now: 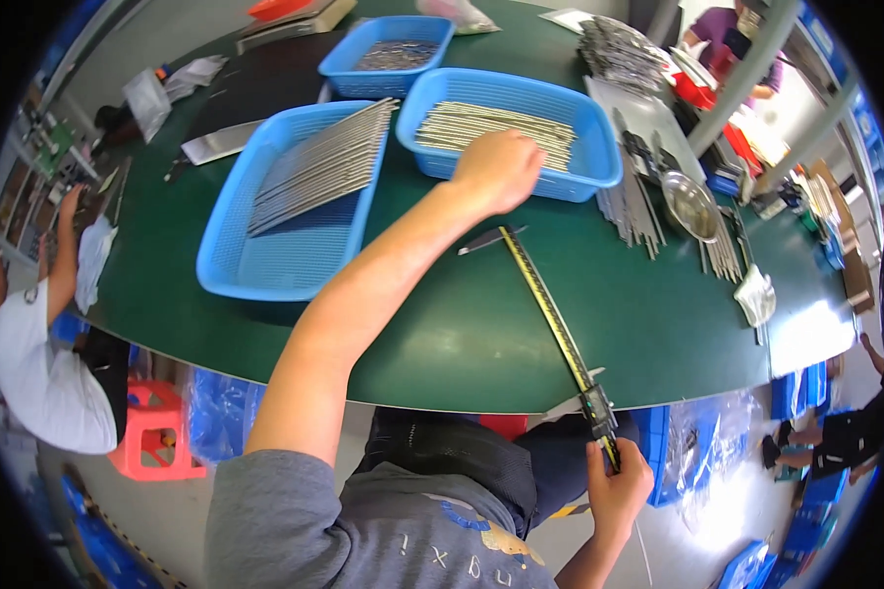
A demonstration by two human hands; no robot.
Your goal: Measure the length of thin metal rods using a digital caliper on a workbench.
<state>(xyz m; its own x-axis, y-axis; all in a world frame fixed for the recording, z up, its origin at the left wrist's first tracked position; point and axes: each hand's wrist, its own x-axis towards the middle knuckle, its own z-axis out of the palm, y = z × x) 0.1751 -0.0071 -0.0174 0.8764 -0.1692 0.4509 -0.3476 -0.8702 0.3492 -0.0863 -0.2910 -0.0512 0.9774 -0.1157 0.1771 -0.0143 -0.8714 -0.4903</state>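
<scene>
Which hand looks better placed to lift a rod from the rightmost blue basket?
Probably the left hand: it is over the rods in that basket, while the right hand grips the caliper, well away from them.

Left hand [501, 171] is curled over the near side of a blue basket [593, 147] containing metal rods [454, 122]. Right hand [620, 489] grips a digital caliper [547, 306] extending over the green table [442, 344].
</scene>
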